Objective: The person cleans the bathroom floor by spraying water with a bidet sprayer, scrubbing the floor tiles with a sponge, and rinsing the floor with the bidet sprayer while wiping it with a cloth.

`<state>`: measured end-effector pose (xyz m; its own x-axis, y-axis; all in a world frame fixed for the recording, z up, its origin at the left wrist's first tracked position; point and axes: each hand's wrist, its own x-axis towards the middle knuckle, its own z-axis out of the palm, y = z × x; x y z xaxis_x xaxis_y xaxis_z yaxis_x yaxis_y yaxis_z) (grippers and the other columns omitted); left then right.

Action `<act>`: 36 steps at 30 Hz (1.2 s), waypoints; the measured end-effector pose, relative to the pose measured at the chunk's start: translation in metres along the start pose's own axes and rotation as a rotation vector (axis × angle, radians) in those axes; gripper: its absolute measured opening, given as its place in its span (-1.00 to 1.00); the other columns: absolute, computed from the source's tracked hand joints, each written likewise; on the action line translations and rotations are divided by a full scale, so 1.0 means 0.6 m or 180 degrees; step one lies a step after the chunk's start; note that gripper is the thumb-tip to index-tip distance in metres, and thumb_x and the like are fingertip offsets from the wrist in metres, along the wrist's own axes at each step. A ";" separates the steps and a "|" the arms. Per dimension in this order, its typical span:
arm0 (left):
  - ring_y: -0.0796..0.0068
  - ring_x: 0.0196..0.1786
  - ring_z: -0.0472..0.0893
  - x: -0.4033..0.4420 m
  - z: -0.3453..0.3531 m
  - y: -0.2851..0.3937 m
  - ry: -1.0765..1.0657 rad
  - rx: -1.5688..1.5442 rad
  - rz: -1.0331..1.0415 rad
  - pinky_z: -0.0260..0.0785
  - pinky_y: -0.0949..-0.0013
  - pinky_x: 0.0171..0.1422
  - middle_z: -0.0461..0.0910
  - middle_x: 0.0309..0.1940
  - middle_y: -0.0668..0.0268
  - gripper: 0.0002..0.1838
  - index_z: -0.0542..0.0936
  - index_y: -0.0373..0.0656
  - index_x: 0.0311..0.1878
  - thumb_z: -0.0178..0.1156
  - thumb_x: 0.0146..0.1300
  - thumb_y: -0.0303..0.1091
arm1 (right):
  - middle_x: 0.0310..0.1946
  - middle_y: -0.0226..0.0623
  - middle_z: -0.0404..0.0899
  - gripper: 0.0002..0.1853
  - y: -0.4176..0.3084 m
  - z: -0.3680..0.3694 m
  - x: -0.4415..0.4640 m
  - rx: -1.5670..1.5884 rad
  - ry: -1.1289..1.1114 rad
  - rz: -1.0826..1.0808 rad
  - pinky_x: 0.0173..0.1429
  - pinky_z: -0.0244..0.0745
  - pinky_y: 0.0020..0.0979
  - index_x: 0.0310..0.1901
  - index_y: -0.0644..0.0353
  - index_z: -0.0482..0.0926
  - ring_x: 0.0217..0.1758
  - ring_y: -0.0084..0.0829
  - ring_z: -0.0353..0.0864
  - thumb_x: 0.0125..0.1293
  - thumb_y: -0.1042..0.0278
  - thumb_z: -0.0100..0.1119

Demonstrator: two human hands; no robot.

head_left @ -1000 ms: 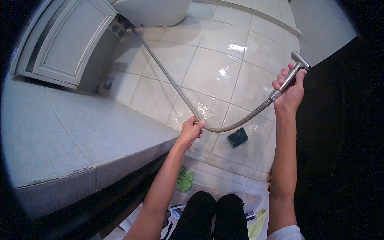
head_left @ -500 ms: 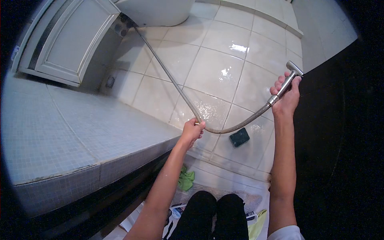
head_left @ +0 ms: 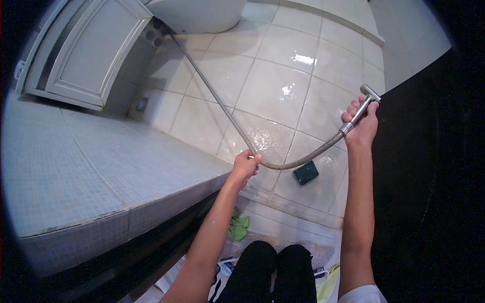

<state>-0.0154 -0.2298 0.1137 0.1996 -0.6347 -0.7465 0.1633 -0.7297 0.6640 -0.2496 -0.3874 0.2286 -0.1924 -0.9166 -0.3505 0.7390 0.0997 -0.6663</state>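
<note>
"How are the hands posed?"

"On my feed, both reach forward: the left hand (head_left: 246,167) pinches the hose (head_left: 228,112) at its bend, and the right hand (head_left: 364,132) wraps around the sprayer (head_left: 361,112), out to the right."

"Edges and room?"

"I see a tiled ledge (head_left: 121,166) left of that hold, a dark surface (head_left: 424,171) right of the sprayer, wet floor (head_left: 273,86) spreading between."

"Anything around?"

"A dark block (head_left: 305,173) near the hose's curve; farther off, the hose passes a white cabinet (head_left: 96,50)."

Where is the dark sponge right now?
In the head view, right of centre, the sponge lies on the tiled floor, just below the curved hose.
</note>
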 end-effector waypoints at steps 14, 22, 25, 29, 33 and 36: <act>0.60 -0.40 0.47 0.002 -0.009 0.005 -0.0104 0.0027 0.0090 0.41 0.50 -0.37 0.46 -0.42 0.40 -0.75 0.48 -0.16 -0.18 0.19 0.21 -0.20 | -0.53 -0.42 0.24 -0.57 0.001 -0.011 0.011 0.0313 0.0172 -0.0466 -0.55 0.16 -0.51 -0.27 0.14 0.32 -0.56 -0.54 0.21 0.42 -0.08 -0.38; 0.61 -0.41 0.48 -0.001 -0.005 0.002 -0.0060 0.0052 0.0128 0.41 0.50 -0.38 0.46 -0.42 0.39 -0.76 0.47 -0.16 -0.20 0.18 0.22 -0.20 | -0.53 -0.39 0.21 -0.52 0.006 -0.014 0.016 0.0302 0.0186 -0.0406 -0.54 0.19 -0.49 -0.29 0.19 0.32 -0.56 -0.51 0.19 0.42 -0.08 -0.43; 0.62 -0.42 0.48 -0.003 -0.001 -0.005 -0.0035 0.0063 0.0129 0.41 0.51 -0.39 0.46 -0.42 0.40 -0.76 0.47 -0.16 -0.20 0.19 0.22 -0.20 | -0.53 -0.39 0.23 -0.54 0.012 -0.020 0.025 0.0338 0.0120 -0.0311 -0.55 0.17 -0.49 -0.29 0.16 0.33 -0.57 -0.52 0.20 0.42 -0.09 -0.42; 0.62 -0.42 0.48 -0.007 0.003 -0.015 -0.0010 0.0050 0.0172 0.40 0.51 -0.39 0.46 -0.42 0.40 -0.77 0.47 -0.15 -0.20 0.18 0.23 -0.21 | -0.53 -0.41 0.26 -0.55 0.014 -0.021 0.035 0.0371 -0.0018 -0.0299 -0.57 0.15 -0.49 -0.29 0.13 0.33 -0.59 -0.53 0.20 0.42 -0.09 -0.40; 0.63 -0.42 0.48 -0.012 0.004 -0.023 -0.0019 0.0043 0.0229 0.40 0.51 -0.38 0.46 -0.42 0.40 -0.78 0.48 -0.15 -0.20 0.18 0.23 -0.21 | -0.53 -0.41 0.26 -0.54 0.011 -0.012 0.034 0.0282 -0.0097 -0.0362 -0.56 0.17 -0.49 -0.27 0.14 0.33 -0.58 -0.54 0.21 0.42 -0.10 -0.42; 0.63 -0.41 0.48 -0.019 0.007 -0.024 -0.0021 0.0065 0.0262 0.41 0.51 -0.37 0.46 -0.41 0.40 -0.77 0.47 -0.15 -0.19 0.18 0.23 -0.21 | -0.53 -0.40 0.26 -0.54 0.011 -0.009 0.038 0.0222 -0.0152 -0.0369 -0.55 0.17 -0.48 -0.26 0.14 0.32 -0.57 -0.54 0.22 0.42 -0.10 -0.43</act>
<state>-0.0241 -0.2133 0.1127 0.2053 -0.6944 -0.6897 0.1269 -0.6799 0.7223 -0.2526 -0.4055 0.2127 -0.2492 -0.9380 -0.2409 0.7569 -0.0335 -0.6526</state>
